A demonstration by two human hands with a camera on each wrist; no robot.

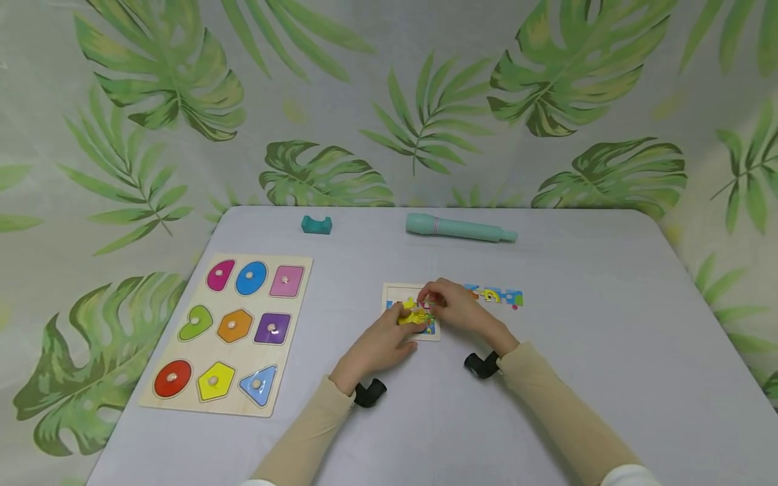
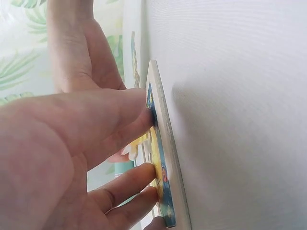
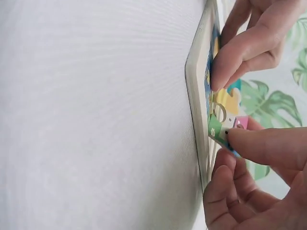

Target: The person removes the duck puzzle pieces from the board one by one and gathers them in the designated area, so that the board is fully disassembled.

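1. The little puzzle piece [image 3: 226,121] is tipped on a slant at the puzzle frame. I can't tell if it touches the frame. It shows green, white and pink.
2. The right hand [image 1: 458,307] pinches that piece between thumb and fingers.
3. The left hand [image 1: 383,341] has its fingers stretched out, with the tips resting on the yellow part of the picture.
4. The puzzle frame [image 3: 195,86] is pale wood and lies flat on the table [image 1: 608,304]. Its picture is bright blue and yellow.
5. I think the piece is being fitted in. The next move seems to need matching edges, then a soft push.
6. More loose pieces [image 1: 512,297] lie near the right hand.
7. Farther left is a shape board [image 1: 243,354]; at the back are a green stick [image 1: 464,229] and a teal block [image 1: 317,227].
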